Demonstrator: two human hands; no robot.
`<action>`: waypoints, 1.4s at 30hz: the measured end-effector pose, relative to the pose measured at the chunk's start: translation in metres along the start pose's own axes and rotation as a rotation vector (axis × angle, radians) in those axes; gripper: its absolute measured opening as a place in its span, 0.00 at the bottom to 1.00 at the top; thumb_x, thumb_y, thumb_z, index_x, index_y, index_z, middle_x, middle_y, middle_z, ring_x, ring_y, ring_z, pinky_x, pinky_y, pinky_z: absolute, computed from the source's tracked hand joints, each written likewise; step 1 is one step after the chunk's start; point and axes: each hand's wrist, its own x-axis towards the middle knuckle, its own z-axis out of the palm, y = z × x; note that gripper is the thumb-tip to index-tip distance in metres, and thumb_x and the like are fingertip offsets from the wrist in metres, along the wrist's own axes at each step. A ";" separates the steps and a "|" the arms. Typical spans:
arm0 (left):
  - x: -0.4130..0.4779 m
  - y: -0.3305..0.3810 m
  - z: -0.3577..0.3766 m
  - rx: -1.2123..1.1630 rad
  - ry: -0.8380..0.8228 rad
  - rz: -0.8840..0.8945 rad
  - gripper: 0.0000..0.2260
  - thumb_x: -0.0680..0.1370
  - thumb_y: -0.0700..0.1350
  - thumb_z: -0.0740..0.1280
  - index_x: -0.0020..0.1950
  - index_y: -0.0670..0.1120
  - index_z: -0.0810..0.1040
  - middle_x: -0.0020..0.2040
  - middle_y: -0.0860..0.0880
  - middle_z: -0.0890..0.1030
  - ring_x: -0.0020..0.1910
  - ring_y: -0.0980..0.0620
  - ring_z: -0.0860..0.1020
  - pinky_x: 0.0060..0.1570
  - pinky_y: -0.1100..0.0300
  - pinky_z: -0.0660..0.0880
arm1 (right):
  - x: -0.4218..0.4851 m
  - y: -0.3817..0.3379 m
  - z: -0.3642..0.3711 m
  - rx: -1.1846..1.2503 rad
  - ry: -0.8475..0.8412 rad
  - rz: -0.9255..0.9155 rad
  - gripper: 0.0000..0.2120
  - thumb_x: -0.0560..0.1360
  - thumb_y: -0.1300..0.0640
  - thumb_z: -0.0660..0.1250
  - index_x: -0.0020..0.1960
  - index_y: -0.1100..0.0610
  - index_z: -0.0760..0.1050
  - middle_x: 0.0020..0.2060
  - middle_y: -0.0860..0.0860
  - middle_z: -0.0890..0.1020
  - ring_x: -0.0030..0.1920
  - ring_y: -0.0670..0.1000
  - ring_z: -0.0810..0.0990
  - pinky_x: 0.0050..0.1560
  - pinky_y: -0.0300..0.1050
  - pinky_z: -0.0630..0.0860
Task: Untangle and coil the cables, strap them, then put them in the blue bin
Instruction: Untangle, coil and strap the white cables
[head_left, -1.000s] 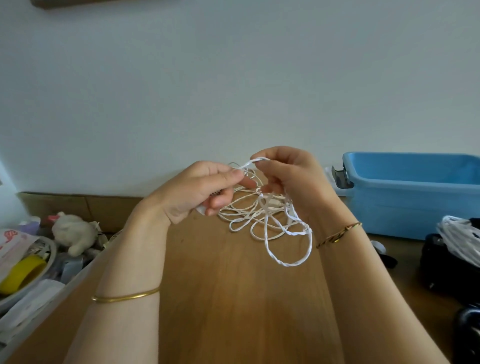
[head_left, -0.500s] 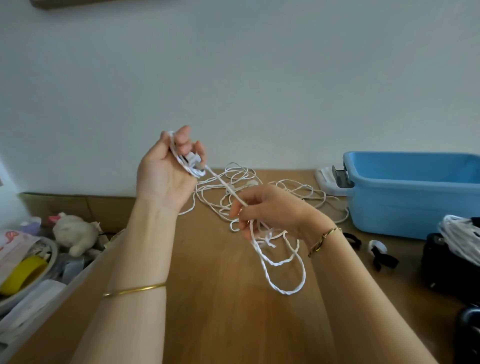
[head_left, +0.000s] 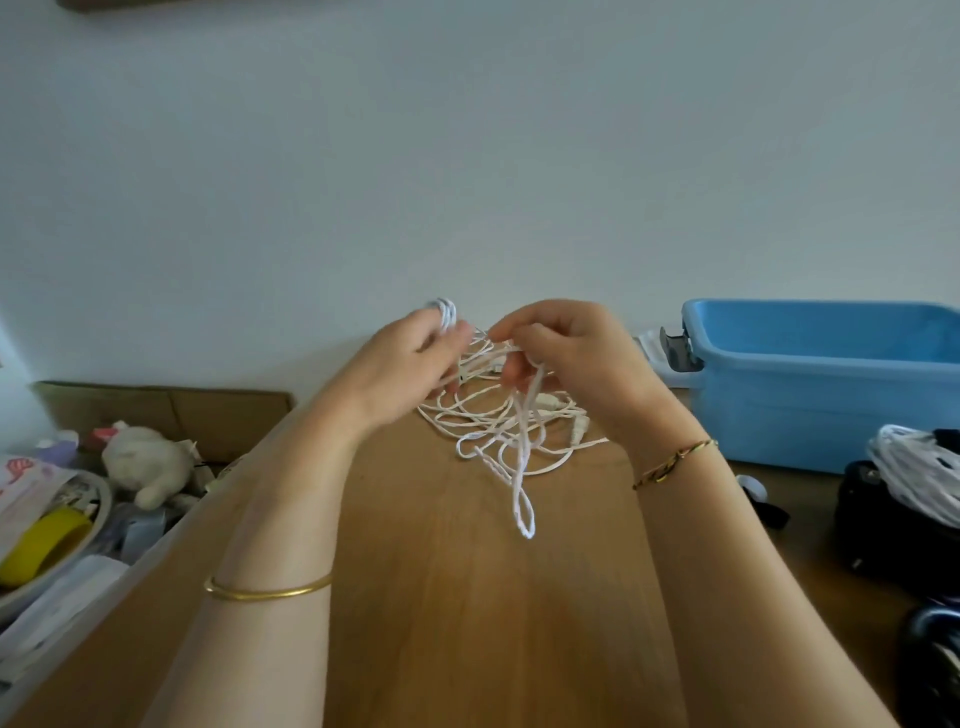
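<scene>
A tangled white cable (head_left: 511, 431) hangs in loops over the wooden table (head_left: 467, 597), lifted at its top by both hands. My left hand (head_left: 400, 371) has a few turns of the cable wound round its fingertips. My right hand (head_left: 566, 353) pinches a strand just to the right, and a twisted loop dangles down from it. The two hands nearly touch above the tangle. The blue bin (head_left: 826, 384) stands at the right against the wall, and what lies inside it is hidden.
A coiled white cable (head_left: 919, 467) lies on a black object at the right edge. Black straps (head_left: 769, 512) lie on the table near the bin. A cluttered box with a plush toy (head_left: 145, 462) and yellow tape roll (head_left: 41, 545) sits left of the table.
My left hand came down from its raised position and my right hand rose to meet it, drawing the cable strand up between them. The dangling loop became narrower.
</scene>
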 end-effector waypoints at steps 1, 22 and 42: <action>-0.003 0.003 -0.002 0.005 -0.066 -0.028 0.24 0.74 0.62 0.65 0.54 0.41 0.73 0.43 0.44 0.80 0.39 0.49 0.78 0.42 0.51 0.74 | 0.001 0.002 -0.002 0.022 0.031 0.012 0.11 0.77 0.66 0.58 0.46 0.60 0.79 0.28 0.53 0.79 0.32 0.52 0.79 0.40 0.53 0.79; 0.003 0.001 -0.024 -0.142 0.649 -0.171 0.14 0.76 0.41 0.60 0.29 0.46 0.66 0.29 0.46 0.70 0.25 0.47 0.67 0.25 0.62 0.62 | 0.006 0.053 0.010 0.177 0.274 0.404 0.12 0.78 0.63 0.61 0.39 0.61 0.78 0.20 0.51 0.76 0.21 0.50 0.67 0.23 0.37 0.64; 0.001 0.006 -0.015 0.081 0.314 -0.188 0.18 0.78 0.43 0.61 0.27 0.44 0.69 0.26 0.45 0.73 0.27 0.45 0.71 0.40 0.49 0.74 | 0.006 0.002 0.021 0.045 0.208 0.085 0.12 0.79 0.52 0.59 0.53 0.56 0.79 0.45 0.49 0.84 0.47 0.48 0.81 0.45 0.41 0.75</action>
